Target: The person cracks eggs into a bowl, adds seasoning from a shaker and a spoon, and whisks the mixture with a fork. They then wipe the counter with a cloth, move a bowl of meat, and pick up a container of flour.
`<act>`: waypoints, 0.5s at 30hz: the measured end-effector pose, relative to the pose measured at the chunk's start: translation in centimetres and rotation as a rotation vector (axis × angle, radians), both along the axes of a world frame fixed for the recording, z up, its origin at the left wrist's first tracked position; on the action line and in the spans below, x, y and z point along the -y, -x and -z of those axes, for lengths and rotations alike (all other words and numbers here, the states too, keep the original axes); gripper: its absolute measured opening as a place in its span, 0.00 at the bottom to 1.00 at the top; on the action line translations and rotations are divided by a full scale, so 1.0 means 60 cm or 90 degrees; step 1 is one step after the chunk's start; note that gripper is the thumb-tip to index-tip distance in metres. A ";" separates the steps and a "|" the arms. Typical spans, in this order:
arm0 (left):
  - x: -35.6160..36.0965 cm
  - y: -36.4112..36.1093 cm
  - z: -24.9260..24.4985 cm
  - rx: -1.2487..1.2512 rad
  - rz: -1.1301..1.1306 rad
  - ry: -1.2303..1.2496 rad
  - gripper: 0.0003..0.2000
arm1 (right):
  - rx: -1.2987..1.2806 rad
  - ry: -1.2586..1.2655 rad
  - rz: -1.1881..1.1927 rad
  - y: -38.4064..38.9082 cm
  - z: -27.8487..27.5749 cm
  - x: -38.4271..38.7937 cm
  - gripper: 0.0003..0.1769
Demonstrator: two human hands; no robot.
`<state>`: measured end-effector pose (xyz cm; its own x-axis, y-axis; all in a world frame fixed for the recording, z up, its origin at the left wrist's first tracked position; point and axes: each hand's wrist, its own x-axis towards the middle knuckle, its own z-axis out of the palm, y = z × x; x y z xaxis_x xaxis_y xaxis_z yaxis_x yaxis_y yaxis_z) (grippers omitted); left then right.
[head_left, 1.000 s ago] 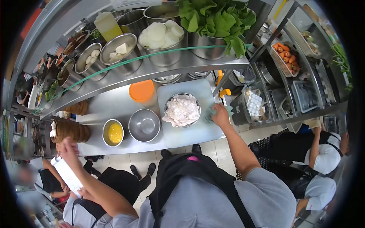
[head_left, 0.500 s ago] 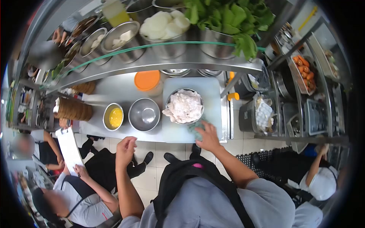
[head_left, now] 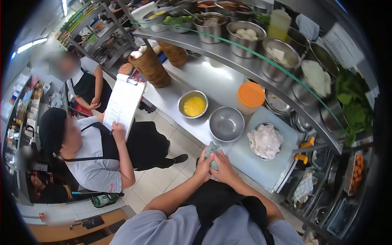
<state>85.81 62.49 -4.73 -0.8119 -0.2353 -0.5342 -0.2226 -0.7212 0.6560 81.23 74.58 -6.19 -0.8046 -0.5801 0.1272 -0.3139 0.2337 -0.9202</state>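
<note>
Steel counter (head_left: 218,85): long, running from upper left to lower right, with the items below standing on it

Upper shelf (head_left: 222,52): steel, set above the back of the counter, carrying a row of metal tubs; leafy greens (head_left: 353,110) at its right end

Co-worker (head_left: 98,163): grey shirt and black apron, at the left of the counter, well apart from the wearer's hands; one hand holds up a white clipboard (head_left: 122,102)

Cutting board (head_left: 245,159): white, lying flat at the near right part of the counter

Bamboo steamers (head_left: 152,67): a stack at the far left end of the counter, beside the clipboard

Bowl of white lumpy food (head_left: 265,141): metal, standing on the cutting board

Empty bowl (head_left: 226,123): metal, just left of the cutting board, between the white food and the yellow bowl

Bowl of yellow liquid (head_left: 193,105): metal, smaller, left of the empty bowl

Orange-lidded tub (head_left: 251,94): behind the empty bowl, under the shelf edge

Left hand (head_left: 203,167): at the near edge of the counter, fingers curled closed round the lower part of the cloth

Right hand (head_left: 223,165): pressed against the left hand, fingers likewise wrapped round the cloth, so that both hands grip it together

Cloth (head_left: 212,149): pale green, bunched into a wad, its top sticking up out of the two hands, just below the empty bowl and at the left corner of the cutting board
</note>
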 end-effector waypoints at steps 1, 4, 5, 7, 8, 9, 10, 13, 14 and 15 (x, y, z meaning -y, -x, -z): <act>0.031 -0.002 0.018 -0.034 -0.042 -0.008 0.24 | -0.052 -0.128 -0.054 0.012 -0.025 0.020 0.37; 0.137 0.013 0.054 -0.063 -0.136 0.046 0.23 | -0.109 -0.259 -0.081 0.037 -0.051 0.078 0.32; 0.181 0.029 0.044 -0.055 -0.169 0.069 0.24 | -0.149 -0.221 -0.048 0.039 -0.040 0.089 0.28; 0.291 0.071 0.031 -0.023 -0.255 0.217 0.23 | -0.135 -0.129 0.004 0.039 -0.036 0.104 0.16; 0.360 0.098 0.029 0.029 -0.251 0.403 0.22 | -0.134 -0.137 0.002 0.040 -0.039 0.104 0.16; 0.437 0.129 0.045 0.022 -0.245 0.502 0.22 | -0.029 -0.125 0.008 0.040 -0.040 0.097 0.16; 0.502 0.164 0.048 0.018 -0.233 0.589 0.23 | 0.076 -0.113 0.017 0.041 -0.037 0.089 0.16; 0.651 0.249 0.146 0.087 -0.204 0.961 0.25 | 0.159 -0.158 -0.013 0.041 -0.022 0.043 0.16; 0.670 0.268 0.172 0.220 -0.094 1.034 0.25 | 0.164 -0.166 -0.007 0.035 -0.020 0.031 0.16; 0.679 0.281 0.188 0.351 0.020 1.098 0.25 | 0.229 -0.159 0.040 0.031 -0.021 0.021 0.16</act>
<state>68.97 21.74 -16.00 -0.6603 -0.7460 0.0862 -0.6482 0.6241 0.4363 79.37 73.33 -4.94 -0.8066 -0.5059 -0.3057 0.0380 0.4718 -0.8809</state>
